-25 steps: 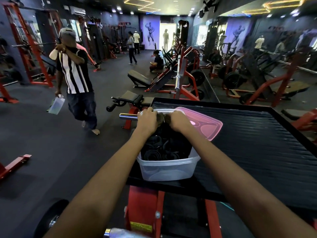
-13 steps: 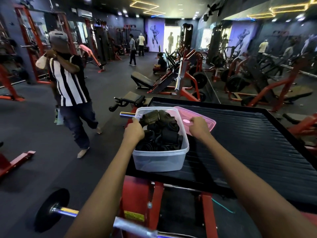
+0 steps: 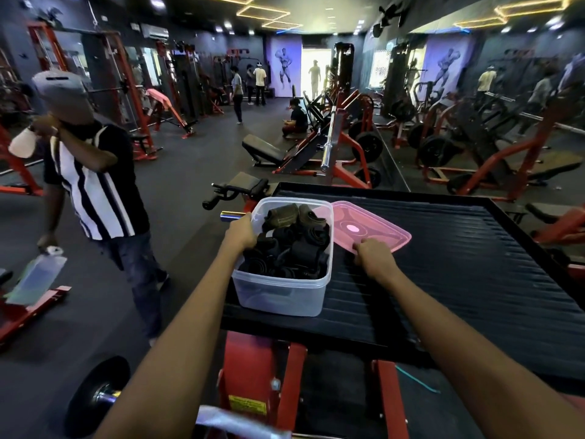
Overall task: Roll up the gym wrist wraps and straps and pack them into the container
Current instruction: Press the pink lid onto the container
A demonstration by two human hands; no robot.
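Both hands engaged: left hand [image 3: 242,231] grips container [image 3: 281,291] rim, steadying it; right hand [image 3: 371,253] pinches pink lid [image 3: 380,224] edge, probably for closing over rolled wraps [image 3: 285,248].

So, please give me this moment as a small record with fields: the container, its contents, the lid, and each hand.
container: clear plastic tub, open, on the black ribbed platform
contents: rolled wraps and straps, mostly black, two olive ones at the far end
lid: pink lid, flat on the platform, right of the tub
left hand: grips the tub's left rim
right hand: at the lid's near edge; grip unclear
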